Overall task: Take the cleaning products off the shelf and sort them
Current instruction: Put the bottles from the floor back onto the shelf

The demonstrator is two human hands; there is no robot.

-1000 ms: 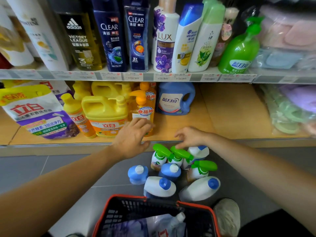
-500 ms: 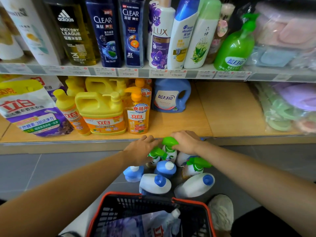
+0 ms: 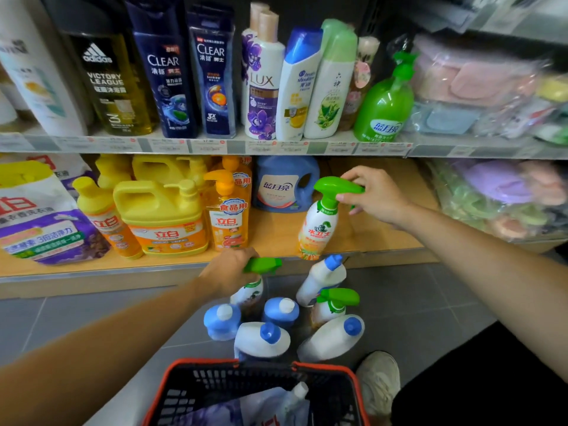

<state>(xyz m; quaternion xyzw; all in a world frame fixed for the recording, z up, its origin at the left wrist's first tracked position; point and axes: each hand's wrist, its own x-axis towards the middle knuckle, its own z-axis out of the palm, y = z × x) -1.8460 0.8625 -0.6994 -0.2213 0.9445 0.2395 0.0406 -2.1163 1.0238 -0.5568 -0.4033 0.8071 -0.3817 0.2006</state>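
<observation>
My right hand [image 3: 376, 196] grips the green trigger head of a white spray bottle [image 3: 319, 226] and holds it up over the front of the lower wooden shelf [image 3: 276, 235]. Lower down, my left hand [image 3: 229, 270] grips the green head of a second spray bottle [image 3: 250, 292] just off the grey floor. Below them on the floor stand and lie several white bottles with blue caps [image 3: 264, 339], plus a third green-headed spray bottle [image 3: 333, 305].
Yellow and orange detergent bottles [image 3: 163, 216], a blue jug [image 3: 284, 186] and a purple refill bag [image 3: 40, 216] fill the lower shelf's left. Shampoo bottles line the upper shelf [image 3: 215, 146]. A red-rimmed black basket [image 3: 255, 392] holding a pouch sits nearest me, beside a white shoe [image 3: 378, 379].
Both hands closed on green-headed spray bottles in the floor cluster. My right hand has lifted its bottle up to shelf height; my left has begun raising the other.
</observation>
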